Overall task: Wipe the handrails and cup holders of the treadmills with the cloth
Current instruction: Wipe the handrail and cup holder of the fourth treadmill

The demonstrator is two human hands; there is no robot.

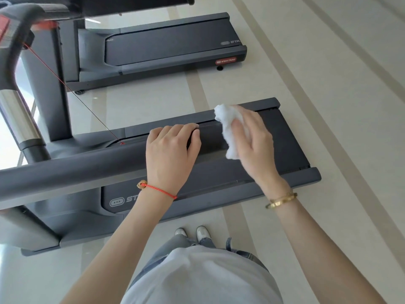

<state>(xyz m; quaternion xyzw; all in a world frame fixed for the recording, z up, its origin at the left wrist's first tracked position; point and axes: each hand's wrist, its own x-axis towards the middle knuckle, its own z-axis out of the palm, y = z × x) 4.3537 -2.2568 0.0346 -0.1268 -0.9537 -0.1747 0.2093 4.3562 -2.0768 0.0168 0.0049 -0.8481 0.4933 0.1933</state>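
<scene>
Blur smears the console [15, 31] at the upper left of the near treadmill [285, 145], its red panel unreadable, and the frame edge cuts off the console's top. Along that treadmill's near side runs the dark handrail [76, 163], whose far end is hidden under the left hand [171, 154]; that hand lies over the rail end with fingers curled down around it, fingertips out of sight beyond the rail. Just beside the rail end, above the belt, the right hand [252, 137] holds the bunched white cloth [230, 130], fingers bent around the wad; the thumb is hidden behind it, and whether the cloth touches the rail cannot be told. A red cord bracelet [160, 190] circles the left wrist, a gold bangle [281, 200] the right. A thin red cord [72, 91] slants from the console down to the deck. Beyond the near treadmill stands a second treadmill [171, 42] on the pale striped floor [328, 84]. No cup holder can be made out. Logo lettering on both decks is cut off.
</scene>
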